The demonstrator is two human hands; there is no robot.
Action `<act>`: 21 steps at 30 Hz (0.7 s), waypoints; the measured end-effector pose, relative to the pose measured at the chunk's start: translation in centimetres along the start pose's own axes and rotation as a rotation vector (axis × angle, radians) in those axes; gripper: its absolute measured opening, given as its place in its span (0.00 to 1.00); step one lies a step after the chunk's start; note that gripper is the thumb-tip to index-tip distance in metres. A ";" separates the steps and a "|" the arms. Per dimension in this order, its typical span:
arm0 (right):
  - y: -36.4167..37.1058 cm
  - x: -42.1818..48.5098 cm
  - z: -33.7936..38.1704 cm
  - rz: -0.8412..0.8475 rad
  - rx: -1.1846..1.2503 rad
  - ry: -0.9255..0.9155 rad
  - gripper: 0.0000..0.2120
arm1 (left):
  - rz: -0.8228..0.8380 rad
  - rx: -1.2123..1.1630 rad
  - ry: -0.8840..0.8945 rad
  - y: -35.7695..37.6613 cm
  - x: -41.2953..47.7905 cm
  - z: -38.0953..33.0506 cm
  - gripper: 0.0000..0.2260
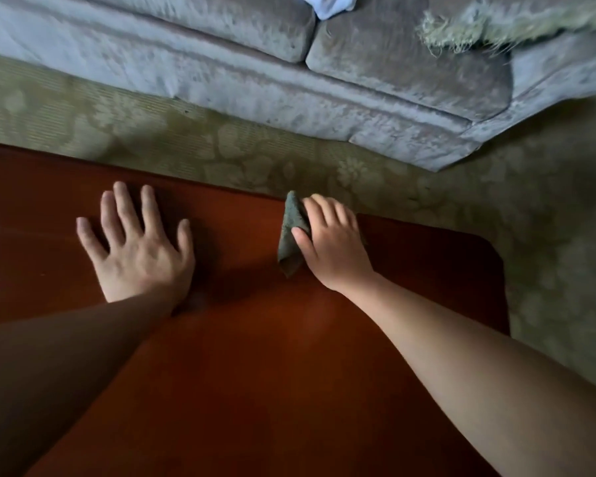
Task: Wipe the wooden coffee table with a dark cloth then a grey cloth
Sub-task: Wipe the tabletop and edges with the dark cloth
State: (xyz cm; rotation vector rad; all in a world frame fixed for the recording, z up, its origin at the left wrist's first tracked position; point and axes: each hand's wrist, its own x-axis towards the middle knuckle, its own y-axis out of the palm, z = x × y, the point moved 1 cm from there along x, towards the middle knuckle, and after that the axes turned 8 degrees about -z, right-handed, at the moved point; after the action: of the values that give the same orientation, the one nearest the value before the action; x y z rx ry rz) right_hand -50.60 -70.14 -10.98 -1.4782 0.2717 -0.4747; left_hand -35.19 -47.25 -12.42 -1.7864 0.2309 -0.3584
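Cloth (291,235) of a dark, greyish-green colour lies bunched into a narrow wedge on the wooden bench (255,373), close to the far edge and toward the right end. The right hand (334,242) grasps it from above, fingers curled over its far part and thumb pressed along its near side. Only a strip of fabric shows to the left of the hand. The wedge's pointed tip pokes out beside the fingertips, right at the bench's far edge, and its lower corner sticks out near the wrist.

The left hand (141,246) is released and flat, palm down on the bench with fingers straight and spread, well apart from the cloth. Both forearms are bare and reach in from the near side.

The bench top is a glossy reddish brown with a rounded corner at the far right. Past its edge runs a greenish carpet (547,235) with a pale flower pattern. Beyond that stands a pale, velvety sofa (221,70) with two seat cushions meeting side by side. A bit of white fabric (327,5) sits on the sofa at the top of the view, and a fringed throw (496,25) lies over its right part.
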 end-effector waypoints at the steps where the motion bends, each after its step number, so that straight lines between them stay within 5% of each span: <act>1: -0.2 -0.5 -1.2 0.010 -0.016 0.011 0.29 | -0.002 0.004 -0.003 0.0 0.0 0.0 0.32; 13: 0.0 -1.8 -2.6 -0.066 0.024 0.091 0.29 | -0.056 0.029 0.016 -0.5 -0.1 -3.0 0.24; 21: 0.0 -4.3 -7.9 -0.158 0.001 0.142 0.28 | 0.098 -0.069 0.471 2.0 -7.1 -19.1 0.28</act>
State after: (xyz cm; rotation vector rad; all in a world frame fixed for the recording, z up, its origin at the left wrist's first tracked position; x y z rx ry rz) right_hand -57.99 -75.17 -12.16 -1.4739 0.2675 -0.7081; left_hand -48.68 -62.63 -11.06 -1.7299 0.6673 -0.7062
